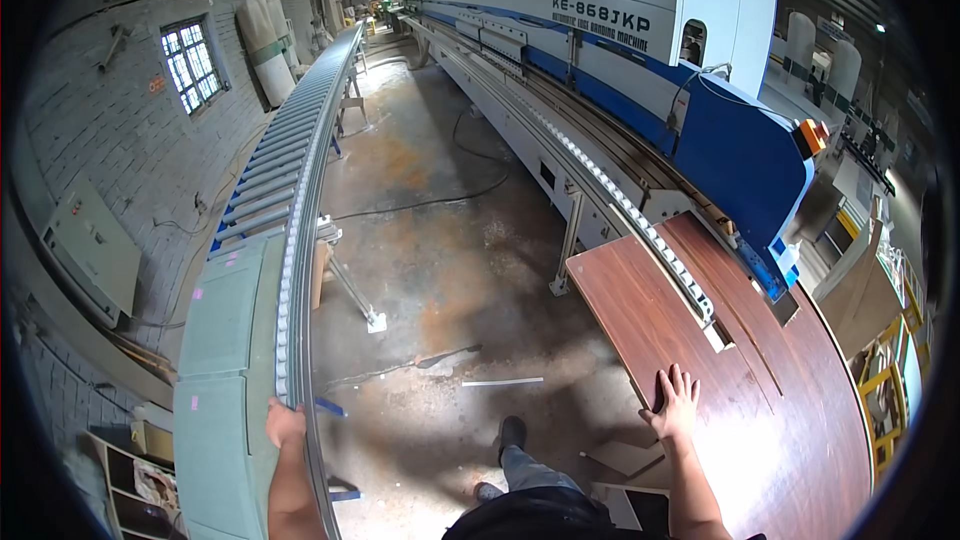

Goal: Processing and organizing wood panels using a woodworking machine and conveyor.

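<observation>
My right hand [676, 402] lies flat with fingers spread on a dark reddish-brown wood panel [640, 305], near its near-left edge. The panel rests on the infeed table of a long white and blue machine [640, 30]. My left hand [284, 424] rests against the edge of a pale green board [222, 340] that lies on a long roller conveyor [300, 140]; its fingers are hidden behind the rail. My foot [511, 434] stands on the concrete floor between the two.
The roller conveyor runs far back on the left beside a grey brick wall with a window [192, 65]. A cable [420, 202] and wood scraps [500, 381] lie on the stained floor. A grey cabinet [95, 250] hangs on the wall. Yellow racks [885, 390] stand at right.
</observation>
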The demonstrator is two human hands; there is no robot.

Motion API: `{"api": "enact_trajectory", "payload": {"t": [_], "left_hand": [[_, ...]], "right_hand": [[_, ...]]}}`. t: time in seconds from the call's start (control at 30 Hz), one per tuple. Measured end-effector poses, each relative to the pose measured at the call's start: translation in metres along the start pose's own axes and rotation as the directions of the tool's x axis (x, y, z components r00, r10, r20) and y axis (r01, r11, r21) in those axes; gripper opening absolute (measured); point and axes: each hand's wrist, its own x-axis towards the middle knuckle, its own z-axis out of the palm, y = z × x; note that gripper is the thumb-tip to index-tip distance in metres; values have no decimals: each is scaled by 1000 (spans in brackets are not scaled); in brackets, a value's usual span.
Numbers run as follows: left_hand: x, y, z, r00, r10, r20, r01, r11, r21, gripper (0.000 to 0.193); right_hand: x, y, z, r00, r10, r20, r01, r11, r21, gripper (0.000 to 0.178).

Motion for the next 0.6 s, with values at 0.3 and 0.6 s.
{"api": "enact_trajectory", "payload": {"t": [0.3,0.6], "left_hand": [[6,2,4,997,12,-73,-13,1000,-15,55],[3,-1,2,998,20,-56,-20,1000,-14,55]], "right_hand": [[7,-2,9,997,-18,-81,20,999,26,92],[1,-2,6,998,-6,-58,8,1000,25,89]]}}
